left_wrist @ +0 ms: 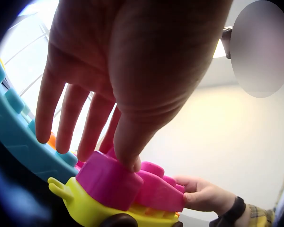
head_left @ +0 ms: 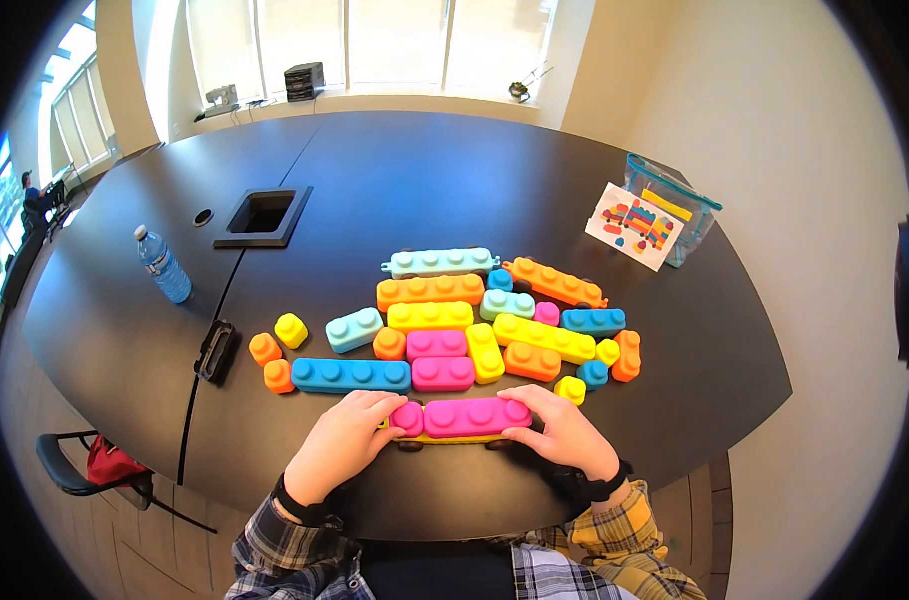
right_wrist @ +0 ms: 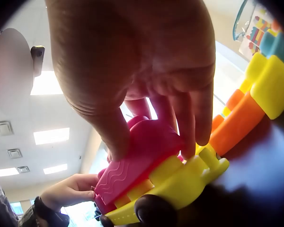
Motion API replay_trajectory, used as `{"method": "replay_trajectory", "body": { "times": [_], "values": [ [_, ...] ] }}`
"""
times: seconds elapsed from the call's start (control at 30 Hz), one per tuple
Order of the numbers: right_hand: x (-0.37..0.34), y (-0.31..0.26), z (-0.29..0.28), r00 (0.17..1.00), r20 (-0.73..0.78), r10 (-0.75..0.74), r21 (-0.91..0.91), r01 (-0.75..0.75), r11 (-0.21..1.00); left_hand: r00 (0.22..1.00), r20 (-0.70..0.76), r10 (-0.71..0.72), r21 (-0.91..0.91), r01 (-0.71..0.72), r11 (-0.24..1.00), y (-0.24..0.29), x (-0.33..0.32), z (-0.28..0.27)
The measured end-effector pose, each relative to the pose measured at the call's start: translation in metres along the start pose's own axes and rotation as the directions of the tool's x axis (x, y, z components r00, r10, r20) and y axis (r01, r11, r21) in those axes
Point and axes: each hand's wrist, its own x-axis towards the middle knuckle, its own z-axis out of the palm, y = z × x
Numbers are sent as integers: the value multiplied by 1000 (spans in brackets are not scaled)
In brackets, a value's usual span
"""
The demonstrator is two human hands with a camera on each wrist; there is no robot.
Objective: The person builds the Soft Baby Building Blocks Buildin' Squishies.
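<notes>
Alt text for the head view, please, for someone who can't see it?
A person's left hand and right hand hold pink blocks on a yellow wheeled base at a dark table. Colorful blocks spread beyond; a water bottle is at left, a picture card and clear bag at right.

In the head view, the left hand (head_left: 346, 440) hides part of the small pink block (head_left: 408, 419), and the right hand (head_left: 566, 432) part of the long pink block (head_left: 464, 419) and yellow car (head_left: 461, 440). The card (head_left: 634, 228) covers some of the clear bag (head_left: 694, 236); the bottle label (head_left: 158, 264) is too small to read. The left wrist view cuts off the blue block (left_wrist: 21, 144).
</notes>
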Motion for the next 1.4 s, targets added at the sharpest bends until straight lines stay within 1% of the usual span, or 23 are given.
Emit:
{"method": "replay_trajectory", "body": {
  "times": [0.1, 0.23, 0.3, 0.33, 0.53, 0.6, 0.73, 0.8, 0.93, 1.0, 1.03, 1.07, 1.1, 1.13, 1.2, 1.4],
  "values": [
    [0, -1, -1, 1000, 16, 14, -8, -14, 1000, 999, 17, -38, -21, 38, 999, 2, 0, 1],
    [2, -4, 0, 998, 47, 45, -25, -43, 999, 999, 22, -49, -41, 50, 998, 1, 1, 2],
    [5, -3, 5, 999, 17, -28, 10, 28, 1000, 999, 3, -34, -82, 34, 996, 2, 2, 2],
    [6, -4, 9, 999, 19, -27, 10, 27, 1000, 999, 4, -35, -83, 35, 996, 2, 2, 2],
    [9, -6, 20, 998, 14, -62, -100, 63, 993, 999, 2, -45, -98, 45, 994, 2, 1, 2],
    [10, -4, 19, 997, 38, -62, -171, 68, 983, 999, 4, -35, -90, 35, 995, 0, 1, 2],
    [12, -3, 19, 996, 26, -83, -192, 87, 978, 999, 14, -35, -116, 36, 993, 0, 1, 2],
    [11, -2, 19, 996, 37, -78, -226, 85, 970, 998, 14, -66, -84, 67, 994, 1, 0, 1],
    [4, -3, 11, 995, 3, -104, -227, 102, 968, 998, -3, -65, -53, 65, 996, 0, -2, 3],
    [-1, -6, 5, 995, -77, -68, -184, 53, 982, 997, 13, -71, -49, 72, 996, -1, -2, 2],
    [-2, -6, 3, 995, -78, -67, -191, 51, 980, 997, 12, -73, -48, 73, 996, 1, -2, 0],
    [-4, -4, 3, 995, -76, -68, -190, 52, 980, 999, 9, -43, -69, 43, 997, 5, 0, -3],
    [-6, -3, 3, 999, -45, -9, -146, 3, 989, 1000, 6, -15, -91, 15, 996, 7, 1, -5],
    [-7, -2, 4, 999, -10, 48, -102, -48, 994, 1000, 4, -19, -92, 20, 996, 8, 2, -4],
    [-6, -7, 4, 999, -19, 41, -109, -43, 993, 999, 39, -22, -104, 26, 994, 6, 2, -1],
    [-3, -11, 8, 999, -41, 33, -95, -37, 995, 998, 54, -9, -96, 14, 995, -1, 3, 1]
  ]
}}
